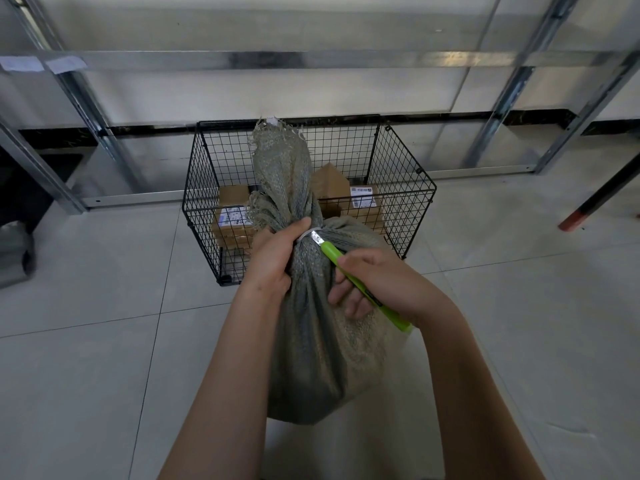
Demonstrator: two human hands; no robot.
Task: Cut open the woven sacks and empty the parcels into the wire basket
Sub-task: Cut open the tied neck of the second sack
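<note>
A grey-green woven sack stands upright on the tiled floor in front of me, its neck gathered and bound by a white tie. My left hand grips the sack's neck just below the tie. My right hand holds a lime-green utility knife, whose blade tip rests against the white tie. Beyond the sack sits a black wire basket holding cardboard parcels with white labels. The sack's loose top rises in front of the basket and hides part of it.
Metal shelving uprights and a horizontal rail run along the white wall behind the basket. A red-tipped dark leg slants in at the right. A dark object sits at the left edge. Pale floor tiles surround the sack.
</note>
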